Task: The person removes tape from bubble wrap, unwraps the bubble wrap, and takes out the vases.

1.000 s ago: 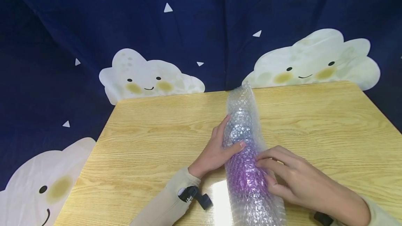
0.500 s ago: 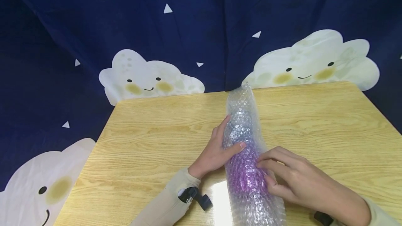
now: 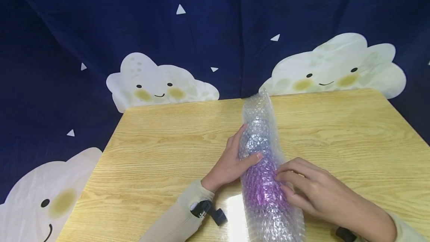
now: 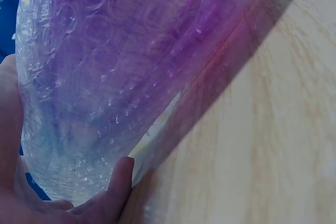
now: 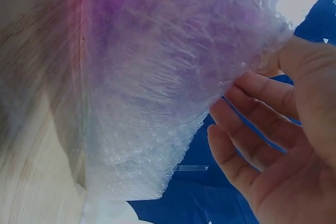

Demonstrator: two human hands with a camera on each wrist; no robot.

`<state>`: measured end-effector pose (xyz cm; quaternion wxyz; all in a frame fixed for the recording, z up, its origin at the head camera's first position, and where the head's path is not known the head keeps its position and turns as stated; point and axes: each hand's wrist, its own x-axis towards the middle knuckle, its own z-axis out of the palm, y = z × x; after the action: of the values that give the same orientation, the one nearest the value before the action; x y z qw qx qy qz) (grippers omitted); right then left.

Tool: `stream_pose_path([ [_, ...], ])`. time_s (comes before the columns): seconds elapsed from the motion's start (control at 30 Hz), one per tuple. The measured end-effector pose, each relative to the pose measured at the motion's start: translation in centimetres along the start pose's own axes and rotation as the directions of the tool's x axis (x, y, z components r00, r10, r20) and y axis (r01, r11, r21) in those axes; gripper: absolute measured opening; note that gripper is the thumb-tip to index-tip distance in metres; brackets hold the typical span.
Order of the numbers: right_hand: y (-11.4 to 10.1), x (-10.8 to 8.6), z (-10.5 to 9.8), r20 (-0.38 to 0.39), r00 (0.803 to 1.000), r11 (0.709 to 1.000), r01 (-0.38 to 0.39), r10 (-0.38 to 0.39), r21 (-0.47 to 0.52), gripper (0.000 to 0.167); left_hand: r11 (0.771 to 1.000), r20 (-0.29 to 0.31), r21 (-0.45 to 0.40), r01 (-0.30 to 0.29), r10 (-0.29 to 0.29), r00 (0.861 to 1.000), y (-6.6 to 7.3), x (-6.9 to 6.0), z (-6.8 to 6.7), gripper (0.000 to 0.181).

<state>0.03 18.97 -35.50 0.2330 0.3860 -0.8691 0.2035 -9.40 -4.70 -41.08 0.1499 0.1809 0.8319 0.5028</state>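
A long bundle in clear bubble wrap [image 3: 265, 182] lies on the table, running from its back edge toward the front. Something purple fading to blue shows through the wrap, its kind hidden. My left hand [image 3: 230, 163] holds the bundle from the left, thumb across the top; in the left wrist view, the left hand's fingers [image 4: 122, 174] curl round its lower side. On the right, my right hand [image 3: 309, 186] pinches the wrap's edge between thumb and fingertips. The right wrist view shows this hand [image 5: 283, 119] at the wrap's edge, other fingers loosely bent.
The wooden table [image 3: 168, 137] extends on both sides of the bundle. Behind it hangs a dark blue cloth [image 3: 201, 29] with clouds and small white triangles. A thin clear strip [image 5: 191, 168] sticks out beside the wrap in the right wrist view.
My right thumb has shifted slightly left and up along the wrap's edge, closer to the fingertips. The left hand and the bundle have stayed in place.
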Motion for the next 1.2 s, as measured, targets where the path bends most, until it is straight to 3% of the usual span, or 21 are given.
stream_pose_path([
  [0.23,0.07,-0.03,0.02,-0.015,1.0,0.999,0.009,-0.009,0.032,0.032,1.0,-0.006,0.005,-0.004,0.004,1.0,0.01,0.04,0.05,0.093],
  [0.33,0.09,-0.03,0.07,-0.011,1.0,0.999,0.011,-0.011,0.034,0.034,1.0,-0.009,0.006,-0.011,0.011,1.0,-0.01,0.08,0.09,0.093],
  [0.53,0.08,0.02,0.42,-0.022,1.0,0.999,0.019,-0.018,0.044,0.011,1.0,-0.008,0.004,-0.013,0.013,1.0,-0.05,0.11,0.16,0.093],
  [1.2,-0.09,0.13,0.66,0.034,0.999,0.998,-0.035,0.033,0.051,0.026,1.0,-0.014,-0.006,-0.012,0.012,1.0,-0.01,0.03,0.2,0.093],
])
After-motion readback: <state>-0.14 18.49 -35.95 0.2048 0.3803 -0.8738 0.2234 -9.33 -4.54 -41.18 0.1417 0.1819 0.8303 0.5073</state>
